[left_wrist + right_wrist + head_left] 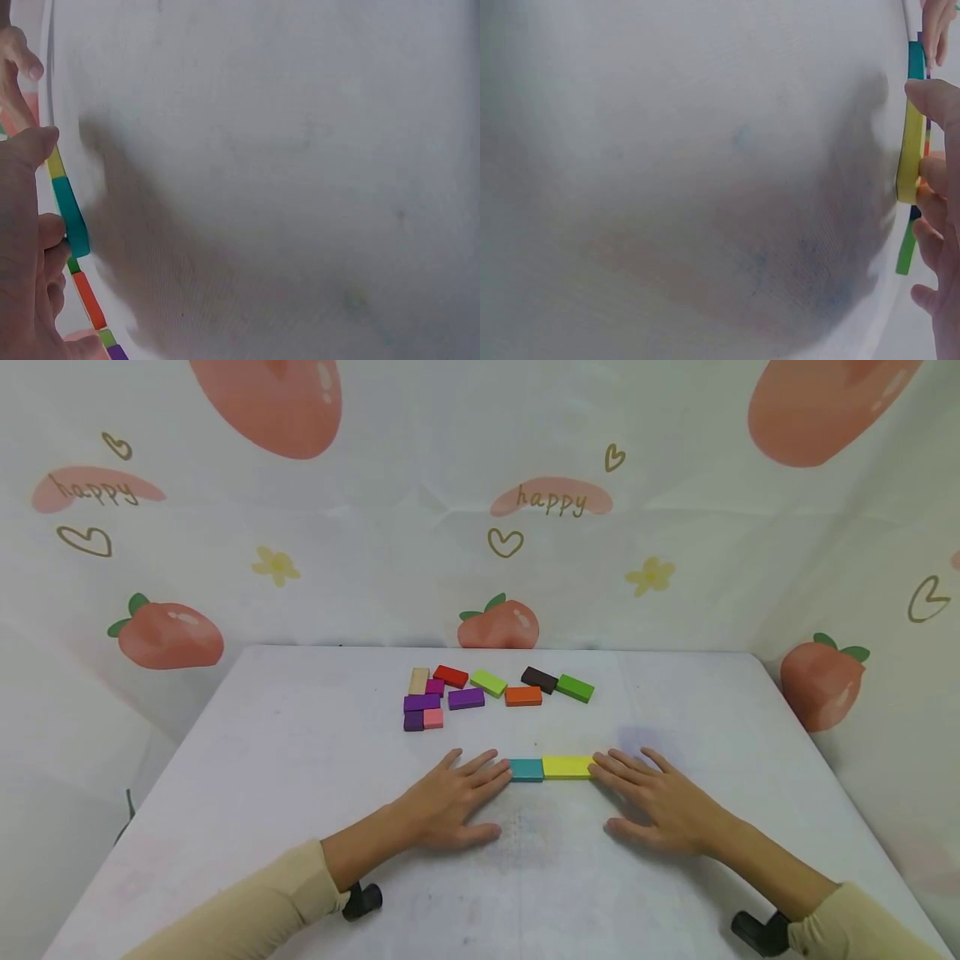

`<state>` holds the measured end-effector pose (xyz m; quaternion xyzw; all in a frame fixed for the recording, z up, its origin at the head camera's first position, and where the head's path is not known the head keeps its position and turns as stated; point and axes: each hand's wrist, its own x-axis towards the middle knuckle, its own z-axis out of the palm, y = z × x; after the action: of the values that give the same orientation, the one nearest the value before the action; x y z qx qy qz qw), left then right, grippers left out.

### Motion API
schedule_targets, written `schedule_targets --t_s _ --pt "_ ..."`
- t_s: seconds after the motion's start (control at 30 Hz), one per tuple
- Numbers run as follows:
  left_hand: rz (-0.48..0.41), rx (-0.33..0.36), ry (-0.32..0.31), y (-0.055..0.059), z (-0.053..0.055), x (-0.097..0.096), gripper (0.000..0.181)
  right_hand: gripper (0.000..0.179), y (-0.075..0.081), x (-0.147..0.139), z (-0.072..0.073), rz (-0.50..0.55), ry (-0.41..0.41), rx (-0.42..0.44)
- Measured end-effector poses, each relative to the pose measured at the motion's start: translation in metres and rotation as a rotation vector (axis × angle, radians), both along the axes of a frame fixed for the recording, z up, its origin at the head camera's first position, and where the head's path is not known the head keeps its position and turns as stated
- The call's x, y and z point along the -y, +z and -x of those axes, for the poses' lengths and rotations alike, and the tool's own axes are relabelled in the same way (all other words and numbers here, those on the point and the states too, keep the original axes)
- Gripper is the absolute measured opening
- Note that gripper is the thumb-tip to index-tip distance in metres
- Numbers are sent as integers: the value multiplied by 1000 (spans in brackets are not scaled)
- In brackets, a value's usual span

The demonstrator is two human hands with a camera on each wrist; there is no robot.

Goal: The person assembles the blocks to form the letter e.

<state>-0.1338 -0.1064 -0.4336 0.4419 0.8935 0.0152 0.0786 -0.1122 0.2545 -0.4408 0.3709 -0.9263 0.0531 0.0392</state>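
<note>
A teal block (527,770) and a longer yellow block (567,767) lie end to end in a row on the white table. The left hand (459,802), fingers spread and fairly straight, touches the teal block's left end. At the yellow block's right end, the fingertips of the right hand (652,802) touch it, that hand likewise spread. Both thumbs point inward, apart from the blocks. In the left wrist view the teal block (70,216) shows beside the left fingertips. The right wrist view has the yellow block (910,150) against the right fingers.
Farther back lie several loose blocks: a purple one (467,698), an orange one (523,696), a green one (575,687), a dark brown one (539,679) and a red one (451,676). A pink block (432,718) sits in a cluster at their left. A printed cloth (420,568) hangs behind the table.
</note>
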Motion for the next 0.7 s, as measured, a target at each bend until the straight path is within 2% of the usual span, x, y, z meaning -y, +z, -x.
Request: schedule_targets --t_s 0.23,0.5,0.7 --pt "3 -29 -2 0 -5 -2 77 72 -1 0 -6 -15 20 -55" --pt "-4 -1 -14 2 -8 -2 76 77 -6 2 -11 -4 61 -137" --pt "-4 -8 -26 2 -9 -2 77 77 -5 3 -14 -21 57 -133"
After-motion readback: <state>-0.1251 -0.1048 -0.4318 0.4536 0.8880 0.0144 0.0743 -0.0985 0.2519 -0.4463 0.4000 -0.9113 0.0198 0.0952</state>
